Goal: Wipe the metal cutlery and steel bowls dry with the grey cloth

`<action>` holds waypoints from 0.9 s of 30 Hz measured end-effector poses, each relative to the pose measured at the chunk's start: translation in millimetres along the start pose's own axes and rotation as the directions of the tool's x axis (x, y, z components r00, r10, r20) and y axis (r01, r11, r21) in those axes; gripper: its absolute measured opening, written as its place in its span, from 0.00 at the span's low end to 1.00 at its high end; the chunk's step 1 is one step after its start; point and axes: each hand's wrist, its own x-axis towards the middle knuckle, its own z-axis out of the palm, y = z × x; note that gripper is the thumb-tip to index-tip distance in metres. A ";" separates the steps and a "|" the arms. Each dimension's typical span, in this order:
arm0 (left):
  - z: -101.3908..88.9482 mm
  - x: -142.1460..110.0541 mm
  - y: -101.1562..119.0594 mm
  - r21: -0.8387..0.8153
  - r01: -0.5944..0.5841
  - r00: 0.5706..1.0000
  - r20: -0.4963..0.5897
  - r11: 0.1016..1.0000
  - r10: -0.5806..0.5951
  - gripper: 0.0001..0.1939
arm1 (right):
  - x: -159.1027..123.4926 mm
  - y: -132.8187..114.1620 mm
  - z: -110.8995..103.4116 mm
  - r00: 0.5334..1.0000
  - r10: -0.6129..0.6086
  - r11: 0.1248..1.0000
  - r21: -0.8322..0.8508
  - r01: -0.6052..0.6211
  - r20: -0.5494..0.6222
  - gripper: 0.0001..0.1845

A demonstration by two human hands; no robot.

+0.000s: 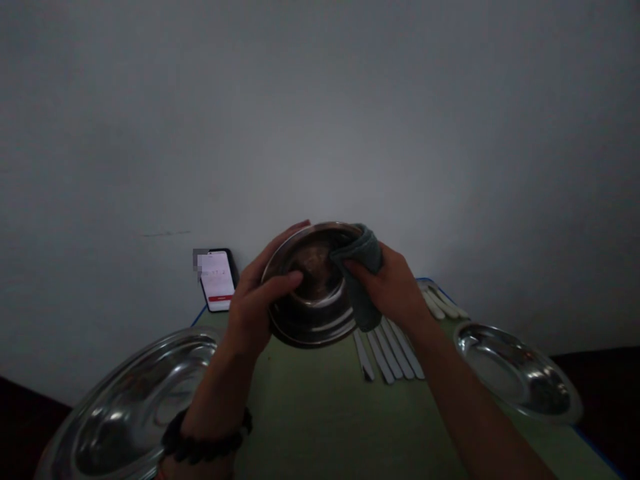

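Note:
A round stainless steel bowl (315, 313) is held up above the table, tilted so that its inside faces me. My left hand (257, 293) grips its left side, the thumb over the rim inside and the fingers behind. In my right hand (395, 283) a folded grey-green cloth (365, 267) is pinched over the bowl's right rim. Part of the cloth hangs down outside the bowl. The fingers behind the bowl and cloth are hidden.
Several table knives (393, 353) lie side by side on the green table (310, 413). White-handled cutlery (443, 303) rests farther back. A large steel basin (135, 400) stands left, an oval steel dish (520, 373) right. A phone (217, 280) leans against the wall (320, 120).

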 end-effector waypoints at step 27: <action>8.8 0.9 -3.8 -0.013 -0.017 0.989 -0.145 1.000 0.015 0.14 | -3.0 3.1 10.2 0.993 0.046 0.991 -0.124 -0.059 -0.107 0.18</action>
